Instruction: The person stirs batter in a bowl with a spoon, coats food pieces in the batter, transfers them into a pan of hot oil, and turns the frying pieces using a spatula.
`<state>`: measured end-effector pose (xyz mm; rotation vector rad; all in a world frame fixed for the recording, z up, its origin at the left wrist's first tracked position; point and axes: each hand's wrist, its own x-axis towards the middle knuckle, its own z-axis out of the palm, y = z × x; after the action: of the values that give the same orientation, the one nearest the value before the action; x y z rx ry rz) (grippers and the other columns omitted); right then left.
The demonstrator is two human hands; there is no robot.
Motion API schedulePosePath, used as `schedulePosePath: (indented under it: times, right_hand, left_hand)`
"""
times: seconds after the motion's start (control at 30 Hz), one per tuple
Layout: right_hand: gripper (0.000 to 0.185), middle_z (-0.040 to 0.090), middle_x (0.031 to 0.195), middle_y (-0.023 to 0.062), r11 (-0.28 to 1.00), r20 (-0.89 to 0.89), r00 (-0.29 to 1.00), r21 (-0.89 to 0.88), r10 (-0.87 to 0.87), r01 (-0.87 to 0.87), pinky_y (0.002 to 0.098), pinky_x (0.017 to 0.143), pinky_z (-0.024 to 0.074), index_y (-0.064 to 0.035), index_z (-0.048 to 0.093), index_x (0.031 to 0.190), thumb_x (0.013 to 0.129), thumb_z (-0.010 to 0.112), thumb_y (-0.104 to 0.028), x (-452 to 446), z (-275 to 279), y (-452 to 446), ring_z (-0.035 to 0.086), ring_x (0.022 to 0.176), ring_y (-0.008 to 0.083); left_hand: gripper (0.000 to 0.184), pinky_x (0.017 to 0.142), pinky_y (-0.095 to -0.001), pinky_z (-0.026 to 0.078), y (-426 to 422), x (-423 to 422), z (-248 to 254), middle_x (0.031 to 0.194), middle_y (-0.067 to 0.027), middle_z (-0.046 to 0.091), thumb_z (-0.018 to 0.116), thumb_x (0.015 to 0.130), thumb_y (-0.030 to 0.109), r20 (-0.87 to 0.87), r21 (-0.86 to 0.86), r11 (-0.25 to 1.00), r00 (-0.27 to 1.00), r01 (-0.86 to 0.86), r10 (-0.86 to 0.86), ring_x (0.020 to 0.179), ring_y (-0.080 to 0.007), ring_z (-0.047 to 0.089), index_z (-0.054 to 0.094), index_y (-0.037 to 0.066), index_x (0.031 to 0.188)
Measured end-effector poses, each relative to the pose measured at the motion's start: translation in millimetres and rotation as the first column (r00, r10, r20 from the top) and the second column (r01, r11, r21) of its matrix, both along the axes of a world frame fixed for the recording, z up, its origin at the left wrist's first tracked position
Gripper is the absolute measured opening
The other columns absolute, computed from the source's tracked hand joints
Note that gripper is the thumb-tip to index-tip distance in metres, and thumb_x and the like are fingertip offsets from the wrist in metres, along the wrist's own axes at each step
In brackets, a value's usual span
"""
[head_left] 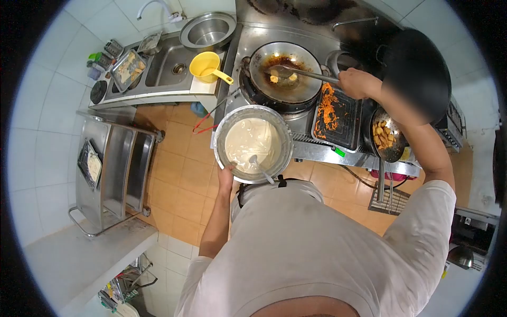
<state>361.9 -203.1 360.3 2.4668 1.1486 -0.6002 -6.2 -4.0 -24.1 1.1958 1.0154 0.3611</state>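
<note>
My left hand (227, 174) is closed on the rim of a large metal bowl (217, 138), steadying it at the front edge of the stove. Pale, thick batter (248, 138) fills the bowl, and a spoon (261, 169) with a light handle rests in it. In my right hand (359, 83) is the handle of a long metal ladle (309, 75). Its head is down in the wok (264, 55), among dark oil and a few small yellow pieces (274, 78). My right fingers are wrapped round the handle.
Right of the wok, a black tray (347, 119) holds shredded carrot (328, 108). Beyond it, a frying pan (388, 153) contains browned chunks. A yellow dipper (205, 65) stands beside the sink (163, 74). A metal trolley (113, 169) is at left; a big black wok or lid (417, 74) looms right.
</note>
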Motion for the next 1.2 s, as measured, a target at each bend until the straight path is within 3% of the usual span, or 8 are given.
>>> schedulePosePath:
  times: [0.1,0.3,0.4,0.5,0.7,0.8,0.9,1.2]
  right_hand:
    - [0.022,0.067,0.093,0.0267,0.995,0.021,0.996,-0.043,0.092,-0.091,0.0451,0.077,0.0539,0.0077,0.067,0.091,0.080,0.056,-0.007,4,-14,6,0.067,0.089,0.0377]
    - [0.021,0.068,0.093,0.0247,0.985,0.084,0.988,-0.124,0.131,-0.120,0.0441,0.076,0.0551,0.0073,0.067,0.091,0.078,0.059,-0.005,-3,-22,12,0.068,0.088,0.0378]
    - [0.019,0.068,0.093,0.0241,0.996,0.127,0.990,-0.073,0.061,-0.052,0.0444,0.074,0.0557,0.0061,0.068,0.091,0.078,0.060,-0.005,3,-19,1,0.068,0.088,0.0374]
    - [0.020,0.068,0.096,0.0226,0.999,0.174,0.985,-0.031,-0.011,0.016,0.0449,0.076,0.0554,0.0023,0.068,0.094,0.079,0.059,-0.006,4,-27,-16,0.068,0.089,0.0365]
    - [0.027,0.067,0.101,0.0219,0.993,0.119,0.986,0.032,-0.119,0.116,0.0469,0.082,0.0528,-0.0045,0.065,0.109,0.088,0.057,-0.019,4,1,-49,0.065,0.094,0.0386]
    - [0.029,0.067,0.099,0.0218,0.972,0.175,0.967,0.177,-0.186,0.155,0.0479,0.082,0.0523,-0.0061,0.063,0.115,0.090,0.055,-0.019,-2,9,-69,0.065,0.093,0.0390]
    - [0.032,0.067,0.100,0.0216,0.960,0.170,0.963,0.223,-0.209,0.169,0.0483,0.083,0.0520,-0.0072,0.061,0.119,0.091,0.055,-0.019,-1,9,-83,0.065,0.094,0.0385]
    - [0.024,0.066,0.095,0.0229,0.983,0.200,0.968,0.137,-0.150,0.124,0.0482,0.077,0.0539,-0.0055,0.066,0.106,0.089,0.058,-0.020,-26,-7,-70,0.066,0.088,0.0398]
  left_hand:
    - [0.062,0.098,-0.0339,0.041,3,0,11,0.124,-0.0169,0.056,0.048,0.072,0.001,-0.015,-0.108,0.992,0.998,0.064,-0.066,0.112,-0.0268,0.055,0.044,-0.005,0.133]
    - [0.054,0.096,-0.0348,0.042,4,4,10,0.118,-0.0173,0.059,0.049,0.075,0.004,-0.005,-0.170,0.984,0.999,0.052,-0.053,0.107,-0.0272,0.056,0.047,-0.006,0.128]
    - [0.038,0.085,-0.0341,0.046,-1,5,12,0.103,-0.0157,0.065,0.051,0.075,0.007,0.028,-0.069,0.998,1.000,-0.011,0.013,0.095,-0.0253,0.061,0.061,-0.011,0.107]
    - [0.037,0.086,-0.0343,0.046,5,1,-27,0.103,-0.0161,0.065,0.049,0.075,0.006,0.035,-0.114,0.993,0.999,-0.019,0.023,0.095,-0.0253,0.061,0.061,-0.011,0.106]
    - [0.053,0.094,-0.0350,0.043,8,-1,-20,0.119,-0.0169,0.058,0.048,0.072,0.001,0.034,-0.211,0.977,0.999,0.032,-0.026,0.108,-0.0276,0.055,0.049,-0.005,0.125]
    - [0.049,0.092,-0.0352,0.044,9,-3,-20,0.116,-0.0172,0.059,0.048,0.072,0.001,0.017,-0.203,0.978,0.999,0.036,-0.033,0.105,-0.0273,0.056,0.052,-0.006,0.120]
    - [0.046,0.090,-0.0351,0.044,-1,6,27,0.113,-0.0173,0.060,0.048,0.072,0.002,-0.005,-0.175,0.984,1.000,-0.005,0.004,0.102,-0.0273,0.057,0.053,-0.007,0.117]
    - [0.048,0.094,-0.0358,0.042,5,0,5,0.114,-0.0166,0.060,0.049,0.073,0.003,-0.006,-0.159,0.987,1.000,0.018,-0.019,0.104,-0.0272,0.056,0.051,-0.007,0.120]
